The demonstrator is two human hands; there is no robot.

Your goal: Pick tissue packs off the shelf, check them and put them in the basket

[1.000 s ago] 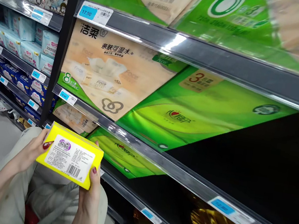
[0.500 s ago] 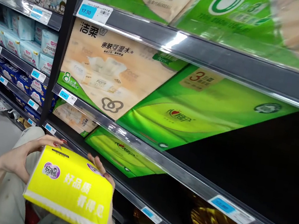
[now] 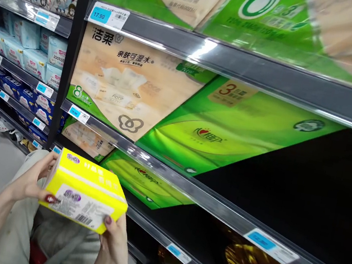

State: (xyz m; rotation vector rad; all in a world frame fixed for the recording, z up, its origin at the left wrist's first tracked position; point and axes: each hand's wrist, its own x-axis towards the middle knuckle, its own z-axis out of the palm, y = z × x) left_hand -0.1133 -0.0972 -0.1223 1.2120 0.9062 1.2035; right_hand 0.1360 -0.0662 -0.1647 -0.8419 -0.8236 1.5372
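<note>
Near left, above the lap, the left hand and right hand clamped the yellow pack by its ends; it seemed light, soft (slippery-wrapped, I guessed), best held there gently.

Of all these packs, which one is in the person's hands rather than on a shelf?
The yellow pack with a white label, gripped between left hand and right hand. Others, like the peach-coloured pack marked 8, sit on shelves.

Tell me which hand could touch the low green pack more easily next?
Probably the right hand: it holds the yellow pack at the end nearer the low green pack. The left hand holds the farther end. Both are busy, though.
</note>
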